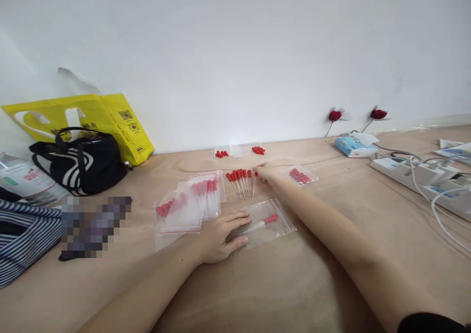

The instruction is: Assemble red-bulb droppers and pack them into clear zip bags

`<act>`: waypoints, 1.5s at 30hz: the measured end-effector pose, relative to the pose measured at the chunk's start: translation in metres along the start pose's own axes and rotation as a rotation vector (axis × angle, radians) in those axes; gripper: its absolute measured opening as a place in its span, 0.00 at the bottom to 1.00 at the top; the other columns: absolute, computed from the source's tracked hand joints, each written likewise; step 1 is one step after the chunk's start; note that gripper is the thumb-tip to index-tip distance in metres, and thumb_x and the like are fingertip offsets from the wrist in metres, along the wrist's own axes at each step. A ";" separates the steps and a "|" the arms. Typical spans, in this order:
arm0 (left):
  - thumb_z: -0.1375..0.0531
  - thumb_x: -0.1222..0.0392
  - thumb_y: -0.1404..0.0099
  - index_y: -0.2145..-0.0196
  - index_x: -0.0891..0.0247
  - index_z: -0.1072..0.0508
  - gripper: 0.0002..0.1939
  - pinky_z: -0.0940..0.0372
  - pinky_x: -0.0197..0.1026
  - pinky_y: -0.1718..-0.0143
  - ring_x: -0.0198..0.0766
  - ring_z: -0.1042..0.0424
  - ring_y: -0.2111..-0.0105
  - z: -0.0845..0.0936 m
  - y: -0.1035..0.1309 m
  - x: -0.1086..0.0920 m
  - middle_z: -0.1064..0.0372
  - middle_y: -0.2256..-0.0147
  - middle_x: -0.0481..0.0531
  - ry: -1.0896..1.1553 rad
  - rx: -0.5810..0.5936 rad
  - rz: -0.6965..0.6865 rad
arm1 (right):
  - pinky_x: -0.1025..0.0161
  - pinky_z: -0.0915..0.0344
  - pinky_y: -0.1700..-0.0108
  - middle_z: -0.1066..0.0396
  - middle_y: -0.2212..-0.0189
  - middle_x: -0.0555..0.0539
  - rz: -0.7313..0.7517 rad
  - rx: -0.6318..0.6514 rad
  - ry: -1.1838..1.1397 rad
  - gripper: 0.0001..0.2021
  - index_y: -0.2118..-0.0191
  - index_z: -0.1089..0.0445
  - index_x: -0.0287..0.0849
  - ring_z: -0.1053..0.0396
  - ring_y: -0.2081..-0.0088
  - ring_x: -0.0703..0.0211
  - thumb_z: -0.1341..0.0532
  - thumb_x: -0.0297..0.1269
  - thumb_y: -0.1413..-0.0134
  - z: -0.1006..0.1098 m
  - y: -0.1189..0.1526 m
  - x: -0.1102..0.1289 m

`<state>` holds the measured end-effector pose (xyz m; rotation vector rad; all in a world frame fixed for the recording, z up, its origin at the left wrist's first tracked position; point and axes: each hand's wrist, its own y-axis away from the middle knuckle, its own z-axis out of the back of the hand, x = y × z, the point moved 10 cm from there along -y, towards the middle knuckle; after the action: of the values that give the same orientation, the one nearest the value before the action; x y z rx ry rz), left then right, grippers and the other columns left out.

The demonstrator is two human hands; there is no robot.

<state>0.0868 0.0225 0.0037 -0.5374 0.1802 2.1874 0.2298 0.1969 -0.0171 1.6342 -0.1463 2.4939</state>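
My left hand [227, 232] lies with its fingers spread on the near end of a clear zip bag [283, 221]. Inside that bag are a few red-topped droppers [271, 218]. Farther forward, the fingers of my right hand [265, 171] pinch the red top of one dropper [255, 174], at the right end of a fanned row of loose droppers [241, 176]. Left of my left hand, several filled bags [195, 200] overlap in a pile.
Bags with red tops lie near the wall [235, 150] and right of my right wrist [301, 175]. At left are a yellow bag [110, 117], a black bag [99, 161] and striped cloth [25, 235]. Tissues [353, 147], roses [335, 115] and power strips [415, 176] with cables occupy the right.
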 end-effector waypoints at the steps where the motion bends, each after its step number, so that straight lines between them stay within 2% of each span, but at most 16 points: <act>1: 0.50 0.51 0.37 0.47 0.59 0.40 0.22 0.49 0.47 0.44 0.40 0.48 0.44 0.000 0.000 0.001 0.45 0.45 0.52 -0.003 -0.005 0.001 | 0.70 0.48 0.82 0.38 0.85 0.52 0.005 -0.020 -0.035 0.07 0.75 0.36 0.37 0.44 0.85 0.69 0.43 0.36 0.55 0.010 0.005 0.000; 5: 0.49 0.52 0.38 0.47 0.59 0.39 0.21 0.48 0.48 0.45 0.41 0.47 0.44 0.001 -0.001 0.002 0.44 0.45 0.52 -0.012 -0.016 0.023 | 0.72 0.46 0.80 0.36 0.78 0.54 0.082 -0.187 -0.192 0.10 0.64 0.41 0.41 0.43 0.82 0.71 0.47 0.41 0.51 0.069 0.036 -0.004; 8: 0.49 0.52 0.38 0.48 0.59 0.39 0.21 0.48 0.48 0.45 0.41 0.46 0.44 0.002 -0.002 0.001 0.43 0.45 0.52 -0.014 -0.005 0.030 | 0.73 0.47 0.81 0.38 0.80 0.56 0.169 -0.323 -0.427 0.13 0.67 0.43 0.42 0.45 0.83 0.72 0.44 0.45 0.55 0.112 0.067 -0.017; 10: 0.49 0.51 0.38 0.48 0.58 0.39 0.21 0.48 0.48 0.45 0.41 0.47 0.44 0.002 -0.003 0.001 0.44 0.45 0.52 -0.015 -0.001 0.039 | 0.73 0.48 0.83 0.38 0.81 0.56 0.165 -0.351 -0.485 0.13 0.70 0.43 0.42 0.45 0.84 0.72 0.42 0.45 0.58 0.126 0.083 -0.029; 12: 0.49 0.51 0.38 0.48 0.58 0.39 0.21 0.48 0.48 0.45 0.41 0.47 0.44 0.002 -0.003 0.002 0.44 0.45 0.52 -0.013 -0.003 0.046 | 0.73 0.49 0.84 0.39 0.82 0.56 0.123 -0.371 -0.519 0.13 0.72 0.43 0.42 0.46 0.84 0.72 0.41 0.45 0.58 0.131 0.092 -0.040; 15: 0.49 0.51 0.38 0.48 0.58 0.39 0.21 0.48 0.48 0.45 0.42 0.46 0.44 0.002 -0.003 0.003 0.44 0.45 0.52 -0.007 -0.004 0.051 | 0.73 0.49 0.85 0.39 0.83 0.57 0.057 -0.373 -0.580 0.11 0.73 0.43 0.42 0.46 0.85 0.72 0.41 0.43 0.57 0.124 0.095 -0.051; 19: 0.49 0.52 0.38 0.48 0.57 0.40 0.21 0.48 0.47 0.45 0.41 0.47 0.44 0.002 -0.002 0.002 0.44 0.45 0.51 -0.012 -0.004 0.053 | 0.73 0.44 0.83 0.37 0.83 0.56 0.004 -0.291 -0.639 0.11 0.73 0.42 0.42 0.41 0.84 0.72 0.40 0.42 0.56 0.102 0.093 -0.054; 25: 0.49 0.51 0.38 0.44 0.57 0.48 0.26 0.45 0.47 0.48 0.43 0.42 0.47 0.006 -0.001 0.003 0.45 0.45 0.53 -0.018 -0.013 0.111 | 0.69 0.36 0.76 0.32 0.80 0.52 -0.012 0.014 -0.716 0.18 0.73 0.41 0.41 0.34 0.79 0.67 0.34 0.46 0.65 0.066 0.106 -0.044; 27: 0.49 0.51 0.38 0.44 0.57 0.48 0.26 0.45 0.48 0.48 0.44 0.43 0.47 0.006 -0.001 0.002 0.45 0.45 0.53 -0.013 -0.012 0.110 | 0.70 0.38 0.79 0.33 0.82 0.53 -0.006 0.120 -0.631 0.19 0.74 0.40 0.40 0.35 0.81 0.68 0.33 0.46 0.68 0.056 0.112 -0.039; 30: 0.49 0.51 0.38 0.44 0.57 0.47 0.25 0.46 0.48 0.48 0.44 0.43 0.47 0.005 -0.001 0.002 0.45 0.45 0.53 -0.013 -0.007 0.108 | 0.73 0.46 0.84 0.37 0.85 0.56 0.045 0.228 -0.460 0.17 0.75 0.37 0.39 0.42 0.85 0.72 0.33 0.46 0.68 0.048 0.117 -0.030; 35: 0.49 0.51 0.38 0.44 0.57 0.48 0.25 0.46 0.48 0.47 0.44 0.44 0.46 0.003 -0.001 0.003 0.45 0.45 0.53 -0.019 0.005 0.102 | 0.74 0.54 0.86 0.42 0.91 0.58 0.081 0.437 -0.290 0.14 0.73 0.32 0.38 0.50 0.88 0.74 0.37 0.45 0.61 0.034 0.124 -0.024; 37: 0.49 0.52 0.38 0.44 0.58 0.48 0.25 0.46 0.48 0.47 0.44 0.45 0.46 0.003 -0.001 0.003 0.46 0.44 0.53 -0.022 0.003 0.099 | 0.73 0.55 0.87 0.34 0.86 0.55 0.066 0.545 -0.274 0.15 0.67 0.31 0.37 0.50 0.89 0.75 0.39 0.43 0.59 0.028 0.130 -0.025; 39: 0.49 0.52 0.38 0.44 0.58 0.48 0.25 0.47 0.48 0.47 0.44 0.45 0.45 0.003 -0.001 0.004 0.46 0.44 0.53 -0.026 0.006 0.106 | 0.74 0.52 0.87 0.27 0.72 0.49 0.039 0.613 -0.292 0.16 0.62 0.32 0.39 0.48 0.89 0.76 0.39 0.40 0.60 0.025 0.134 -0.027; 41: 0.49 0.51 0.38 0.44 0.58 0.48 0.26 0.47 0.48 0.47 0.44 0.46 0.45 0.003 -0.001 0.005 0.47 0.44 0.53 -0.029 0.015 0.120 | 0.74 0.48 0.85 0.28 0.64 0.47 0.031 0.618 -0.302 0.18 0.60 0.32 0.41 0.45 0.87 0.76 0.38 0.37 0.62 0.026 0.134 -0.028; 45: 0.49 0.51 0.38 0.44 0.58 0.48 0.26 0.47 0.48 0.46 0.44 0.47 0.44 0.002 -0.001 0.005 0.48 0.43 0.53 -0.027 0.019 0.126 | 0.74 0.46 0.84 0.28 0.73 0.50 0.066 0.504 -0.274 0.16 0.66 0.30 0.38 0.40 0.83 0.73 0.35 0.32 0.69 0.032 0.125 -0.031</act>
<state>0.0838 0.0273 0.0037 -0.4978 0.2250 2.3114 0.2478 0.0662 -0.0324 2.1868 0.4407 2.4738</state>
